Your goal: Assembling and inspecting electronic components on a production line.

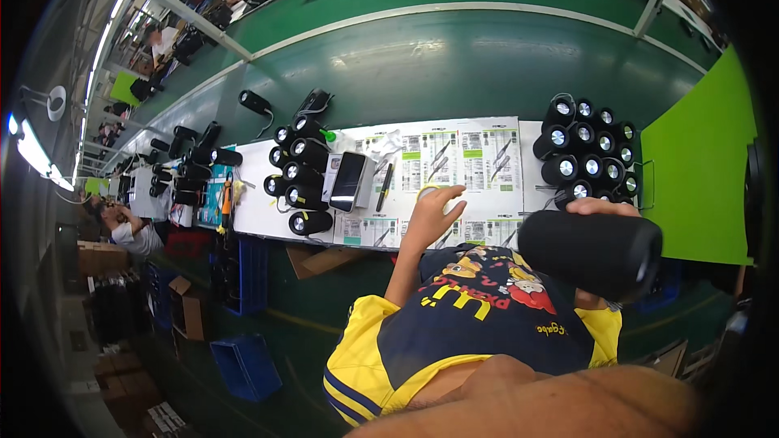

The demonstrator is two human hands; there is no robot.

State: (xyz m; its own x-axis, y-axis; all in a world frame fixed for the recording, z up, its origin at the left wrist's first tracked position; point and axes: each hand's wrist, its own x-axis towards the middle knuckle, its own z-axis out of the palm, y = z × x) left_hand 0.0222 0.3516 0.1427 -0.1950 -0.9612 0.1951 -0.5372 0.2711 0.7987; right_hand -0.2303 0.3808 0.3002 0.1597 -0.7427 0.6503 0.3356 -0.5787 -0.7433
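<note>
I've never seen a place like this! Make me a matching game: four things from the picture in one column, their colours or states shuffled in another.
1. left hand
2. right hand
3. upright panel at the far right
4. floor crate at lower left

A. holding a black cylinder
B. blue
C. spread open over printed sheets
D. bright green

Pairs: 1-C; 2-A; 3-D; 4-B

Right hand [603, 207] mostly hidden by black cylinder [586, 250]
</note>
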